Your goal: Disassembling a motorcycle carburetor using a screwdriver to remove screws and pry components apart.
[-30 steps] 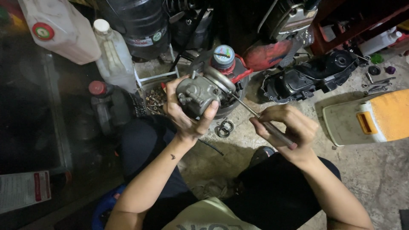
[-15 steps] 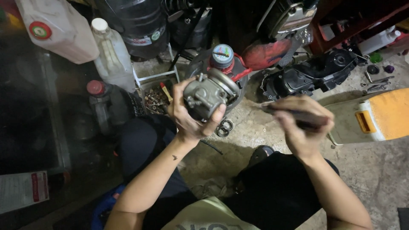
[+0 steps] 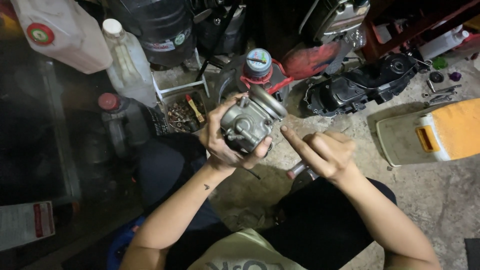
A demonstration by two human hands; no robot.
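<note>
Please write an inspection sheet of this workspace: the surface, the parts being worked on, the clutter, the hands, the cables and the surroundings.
Surface: bare concrete floor, stained and dusty.
Job's things: grey metal carburetor, held up above the floor.
Clutter: small tray of rusty hardware; loose tools at far right.
Hands: left hand grips the carburetor; right hand points its index finger at it and seems to hold a tool handle beneath.
Cables: nothing seen.
Surroundings: white jug, clear bottle, black engine cover, yellow and white case.

bottle (image 3: 127, 62) left of gauge (image 3: 258, 62)
</note>
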